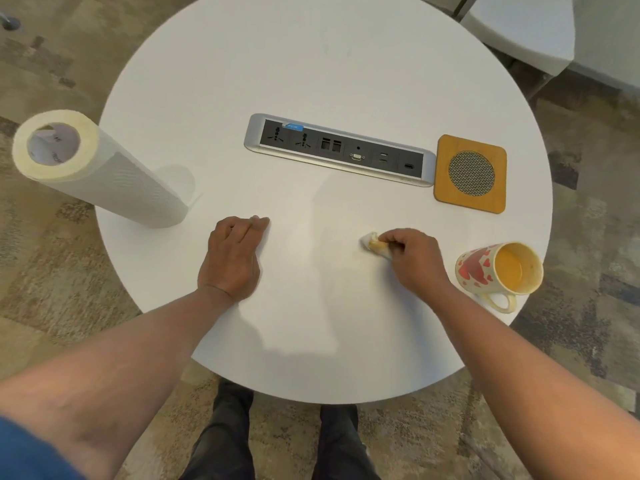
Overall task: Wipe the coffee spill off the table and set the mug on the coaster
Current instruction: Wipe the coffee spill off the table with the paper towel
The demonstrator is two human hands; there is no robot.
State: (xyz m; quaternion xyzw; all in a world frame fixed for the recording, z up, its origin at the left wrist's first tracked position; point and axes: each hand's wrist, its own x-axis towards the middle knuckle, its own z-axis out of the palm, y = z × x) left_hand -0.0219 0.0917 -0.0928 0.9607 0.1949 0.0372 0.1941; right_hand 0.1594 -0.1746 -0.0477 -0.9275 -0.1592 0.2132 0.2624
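My right hand [414, 259] is closed around a crumpled paper towel wad [372, 241], stained yellow-brown, pressed on the round white table [311, 81]. A cream mug [500, 271] with red hearts stands upright near the table's right edge, just right of that hand, its handle toward me. The wooden square coaster [450, 199] with a round mesh centre lies farther back on the right, bare. Palm down, fingers together, my left hand [232, 254] rests flat on the table left of centre and holds nothing. No liquid shows on the tabletop.
A paper towel roll [104, 174] stands at the table's left edge. A silver power and data socket strip [339, 150] is set into the table's middle, its right end touching the coaster. White chairs [519, 29] stand at the back right. My legs show below the near edge.
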